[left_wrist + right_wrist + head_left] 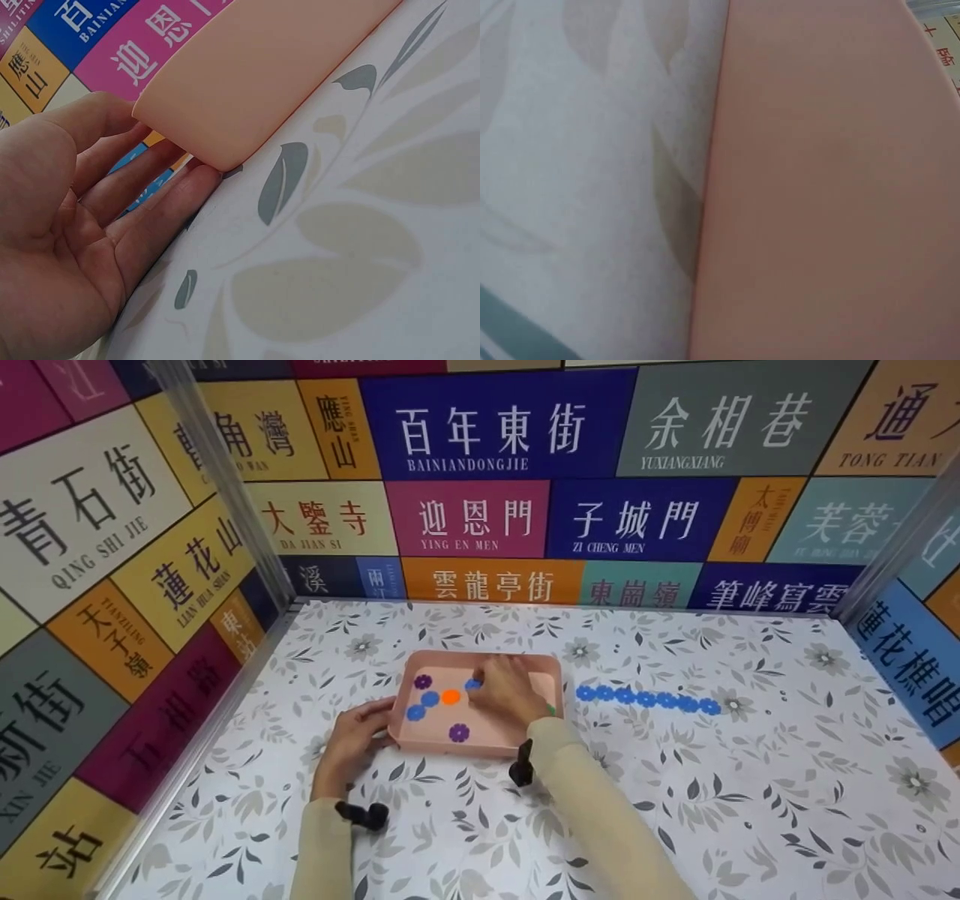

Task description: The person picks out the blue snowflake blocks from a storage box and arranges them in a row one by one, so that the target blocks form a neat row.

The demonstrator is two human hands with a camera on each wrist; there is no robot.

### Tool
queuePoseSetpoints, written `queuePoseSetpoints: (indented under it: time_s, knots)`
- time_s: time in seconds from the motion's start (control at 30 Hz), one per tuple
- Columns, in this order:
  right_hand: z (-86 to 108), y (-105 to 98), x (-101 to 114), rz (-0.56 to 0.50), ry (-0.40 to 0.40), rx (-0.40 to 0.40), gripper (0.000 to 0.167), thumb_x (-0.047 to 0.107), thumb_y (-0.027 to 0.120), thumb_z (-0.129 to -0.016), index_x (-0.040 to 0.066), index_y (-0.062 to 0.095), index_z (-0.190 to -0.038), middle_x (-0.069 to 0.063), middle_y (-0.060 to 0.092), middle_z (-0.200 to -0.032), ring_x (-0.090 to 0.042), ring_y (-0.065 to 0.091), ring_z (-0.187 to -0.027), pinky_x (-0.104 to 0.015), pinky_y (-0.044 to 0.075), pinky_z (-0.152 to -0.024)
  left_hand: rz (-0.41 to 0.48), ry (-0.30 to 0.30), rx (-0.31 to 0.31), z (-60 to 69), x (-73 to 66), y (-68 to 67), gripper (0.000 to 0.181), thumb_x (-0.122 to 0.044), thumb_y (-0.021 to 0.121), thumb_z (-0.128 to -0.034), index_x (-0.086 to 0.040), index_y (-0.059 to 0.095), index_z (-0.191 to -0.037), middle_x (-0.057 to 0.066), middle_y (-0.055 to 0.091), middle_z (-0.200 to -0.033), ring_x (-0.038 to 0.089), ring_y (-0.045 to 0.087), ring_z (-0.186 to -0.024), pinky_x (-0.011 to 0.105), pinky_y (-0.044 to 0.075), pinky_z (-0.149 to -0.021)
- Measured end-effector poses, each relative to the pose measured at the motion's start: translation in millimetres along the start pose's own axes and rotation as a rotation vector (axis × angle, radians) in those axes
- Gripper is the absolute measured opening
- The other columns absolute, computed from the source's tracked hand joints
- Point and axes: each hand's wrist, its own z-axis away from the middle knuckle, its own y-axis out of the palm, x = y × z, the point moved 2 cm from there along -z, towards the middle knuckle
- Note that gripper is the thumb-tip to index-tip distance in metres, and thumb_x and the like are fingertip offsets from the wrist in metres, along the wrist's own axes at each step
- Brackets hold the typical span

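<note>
1. Head: My right grip is at a blue flower in the tray; I can't tell if it's pinching.
2. Left wrist: My loose left grip touches the tray; pushing could slide it.
3. Right wrist: Tray and table, no grip.

Colourful lettered back wall, similar left wall, white leaf-patterned tabletop

On the far wall we read BAINIANDONGJIE on a blue panel, YUXIANGXIANG on a grey panel, YING EN MEN on a pink panel; on the left wall, QING SHI JIE on a white panel.
</note>
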Motion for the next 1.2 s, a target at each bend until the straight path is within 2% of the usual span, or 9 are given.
queuePoseSetpoints:
  time_s: [0.13, 0.27, 0.37, 0.57, 0.8, 0.97, 1.2]
  knots:
    - [2.4, -2.3, -2.4, -0.024, 0.027, 0.013, 0.024, 0.025, 0.078, -0.081, 0.011, 0.078, -0.101, 0.000, 0.072, -0.100, -0.020, 0.060, -0.093, -0.037, 0.050, -0.094, 0.019, 0.004, 0.005, -1.2, 0.6, 1.4, 0.037, -0.022, 0.064, -0.0968, -0.022, 0.063, -0.134, 0.003, 0.064, -0.137, 0.020, 0.066, -0.116, 0.034, 0.060, -0.090]
    - [4.0, -5.6, -5.3, -0.039, 0.009, -0.021, 0.024, 0.026, 0.078, -0.080, 0.011, 0.077, -0.098, -0.001, 0.072, -0.097, -0.019, 0.061, -0.090, -0.035, 0.055, -0.089, 0.098, 0.056, 0.026, -2.5, 1.3, 2.8, 0.038, -0.014, 0.064, -0.0970, -0.012, 0.063, -0.135, 0.013, 0.066, -0.134, 0.024, 0.069, -0.111, 0.035, 0.061, -0.086]
    - [5.8, -10.8, -7.7, -0.050, -0.004, -0.042, 0.027, 0.027, 0.078, -0.080, 0.009, 0.077, -0.100, -0.004, 0.071, -0.098, -0.020, 0.061, -0.092, -0.036, 0.054, -0.090, 0.151, 0.087, 0.037, -3.0, 2.1, 3.4, 0.039, -0.009, 0.064, -0.0963, -0.005, 0.062, -0.135, 0.018, 0.067, -0.130, 0.025, 0.070, -0.106, 0.036, 0.062, -0.083]
    - [9.5, -24.9, -14.3, -0.100, 0.019, -0.040, 0.033, 0.030, 0.081, -0.081, 0.007, 0.075, -0.105, -0.006, 0.068, -0.105, -0.022, 0.061, -0.099, -0.038, 0.054, -0.096, 0.136, 0.088, 0.020, -2.4, 2.7, 3.9, 0.038, -0.009, 0.064, -0.0956, -0.006, 0.063, -0.133, 0.017, 0.067, -0.131, 0.025, 0.070, -0.107, 0.036, 0.062, -0.084]
    - [16.8, -47.1, -20.9, -0.043, -0.061, -0.095, 0.031, 0.028, 0.080, -0.082, 0.007, 0.075, -0.104, -0.009, 0.069, -0.105, -0.026, 0.061, -0.103, -0.042, 0.056, -0.090, 0.094, 0.091, 0.024, -1.4, 1.6, 3.6, 0.037, -0.011, 0.064, -0.0964, -0.009, 0.064, -0.134, 0.015, 0.065, -0.135, 0.026, 0.068, -0.112, 0.037, 0.061, -0.087]
    - [21.6, -62.0, -27.3, -0.055, -0.078, -0.128, 0.031, 0.029, 0.079, -0.083, 0.007, 0.075, -0.105, -0.009, 0.069, -0.106, -0.027, 0.061, -0.105, -0.045, 0.056, -0.090, 0.059, 0.073, 0.020, -1.7, 2.1, 2.3, 0.039, -0.016, 0.065, -0.0964, -0.012, 0.062, -0.135, 0.013, 0.064, -0.137, 0.026, 0.067, -0.114, 0.036, 0.061, -0.089]
    - [29.5, -80.1, -42.4, -0.057, -0.090, -0.153, 0.029, 0.026, 0.079, -0.081, 0.007, 0.076, -0.103, -0.011, 0.070, -0.107, -0.033, 0.062, -0.110, -0.047, 0.055, -0.093, 0.091, 0.073, 0.021, -0.8, 1.7, 1.6, 0.039, -0.013, 0.065, -0.0961, -0.009, 0.062, -0.135, 0.015, 0.064, -0.137, 0.026, 0.067, -0.114, 0.036, 0.061, -0.088]
